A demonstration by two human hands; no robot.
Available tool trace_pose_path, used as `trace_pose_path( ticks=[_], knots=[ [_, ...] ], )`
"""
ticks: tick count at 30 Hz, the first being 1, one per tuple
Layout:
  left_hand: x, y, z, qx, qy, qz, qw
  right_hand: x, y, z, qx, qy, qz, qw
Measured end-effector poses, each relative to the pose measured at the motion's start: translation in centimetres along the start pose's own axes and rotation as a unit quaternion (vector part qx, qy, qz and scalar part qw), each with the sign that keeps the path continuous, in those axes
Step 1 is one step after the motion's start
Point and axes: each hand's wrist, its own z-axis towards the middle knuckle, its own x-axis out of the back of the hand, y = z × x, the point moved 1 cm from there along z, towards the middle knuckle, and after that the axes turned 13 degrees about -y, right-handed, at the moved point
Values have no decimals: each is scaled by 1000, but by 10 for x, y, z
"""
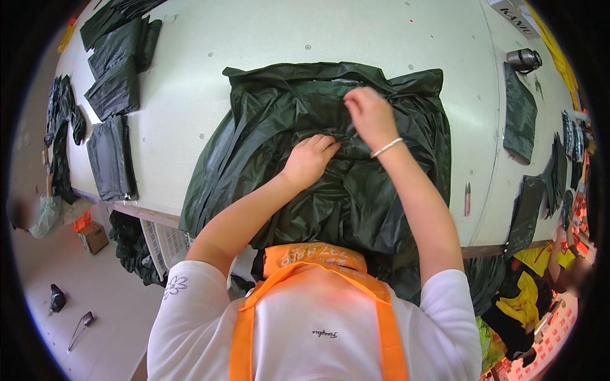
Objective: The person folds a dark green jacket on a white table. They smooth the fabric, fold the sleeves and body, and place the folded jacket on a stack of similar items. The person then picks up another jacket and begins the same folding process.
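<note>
A dark green, glossy rain jacket (254,152) lies spread over the table before me, its collar end away from me and its near part hanging over the front edge. My left hand (311,160) rests on the middle of the jacket, fingers closed on a fold of its fabric. Above and to the right, my right hand (371,115) is raised near the collar opening, with thumb and fingertips pinched together and slightly blurred. Anything between those fingertips is too small to make out.
Folded dark green garments (113,155) line the table's left side, with more green pieces (520,114) at the right. Small thread snips (467,199) lie right of the jacket. A metal flask (524,60) stands farther back. On the floor sits a cardboard box (93,237).
</note>
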Motion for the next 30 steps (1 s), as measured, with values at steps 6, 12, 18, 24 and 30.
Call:
trace_pose_path(
  ticks=[6, 12, 18, 24, 30],
  knots=[
    [12, -10, 9, 50, -63, -91, 993, -4, -13, -31, 109, -30, -93, 989],
    [23, -64, 42, 151, -202, -445, 859, -10, -4, -62, 65, -92, -57, 992],
    [37, -12, 37, 15, -5, 33, 999, -22, 37, -22, -128, -195, 47, 971],
    [23, -46, 31, 40, -30, -54, 997, -16, -4, -37, 70, -49, -184, 979],
    [54, -55, 69, 71, -54, -44, 995, -14, 24, 1, -89, -133, -74, 984]
  ],
)
